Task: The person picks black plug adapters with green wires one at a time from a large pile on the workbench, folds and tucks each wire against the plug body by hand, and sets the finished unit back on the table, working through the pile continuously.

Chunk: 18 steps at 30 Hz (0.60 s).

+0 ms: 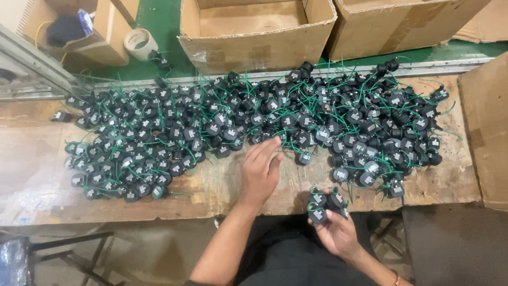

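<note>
A wide heap of small black round parts with green wires (254,122) covers the worn wooden bench (222,190). My left hand (261,170) lies palm down on the bench at the heap's near edge, fingers spread and reaching toward the parts; nothing is in it. My right hand (336,230) is near my body at the bench's front edge, closed around a small cluster of three black parts with green wires (324,201).
An open cardboard box (254,50) stands on the green floor beyond the bench, another box (402,26) to its right. A roll of tape (138,42) and a third box (100,32) are at far left. Cardboard (484,127) lies at the right edge.
</note>
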{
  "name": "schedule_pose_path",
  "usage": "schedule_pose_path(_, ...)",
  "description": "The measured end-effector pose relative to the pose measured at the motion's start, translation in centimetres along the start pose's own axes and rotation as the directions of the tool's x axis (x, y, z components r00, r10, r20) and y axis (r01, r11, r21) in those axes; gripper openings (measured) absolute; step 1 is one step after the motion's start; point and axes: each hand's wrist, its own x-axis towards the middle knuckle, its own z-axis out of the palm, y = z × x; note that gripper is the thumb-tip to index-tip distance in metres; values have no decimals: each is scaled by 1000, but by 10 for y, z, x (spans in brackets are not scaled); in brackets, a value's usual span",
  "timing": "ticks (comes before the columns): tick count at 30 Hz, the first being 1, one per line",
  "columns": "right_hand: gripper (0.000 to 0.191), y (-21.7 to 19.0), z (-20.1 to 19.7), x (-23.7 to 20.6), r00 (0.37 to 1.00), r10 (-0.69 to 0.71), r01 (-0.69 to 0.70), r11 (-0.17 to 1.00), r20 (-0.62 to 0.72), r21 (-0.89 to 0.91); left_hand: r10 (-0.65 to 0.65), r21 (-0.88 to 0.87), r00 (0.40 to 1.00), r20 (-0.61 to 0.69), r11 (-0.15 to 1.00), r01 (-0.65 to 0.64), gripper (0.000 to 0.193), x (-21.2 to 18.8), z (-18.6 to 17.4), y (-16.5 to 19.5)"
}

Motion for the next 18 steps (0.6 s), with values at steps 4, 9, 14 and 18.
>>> schedule_pose_path(4,57,-1,-1,0,998,30,-31,999,49,12,140,319,988,60,935,-152,41,19,6,-11)
schedule_pose_path(9,61,-1,0,-1,999,43,-43,992,0,-120,17,138,999,-49,990,-10,32,-5,-3,-23)
schedule_pose_path(14,78,6,5,4,996,87,-77,975,37,-207,-295,-524,952,80,801,291,20,-50,-9,7)
schedule_pose_path(18,88,13,5,-1,987,143,-123,962,67,-245,-59,-534,947,317,814,230,21,-68,-6,34)
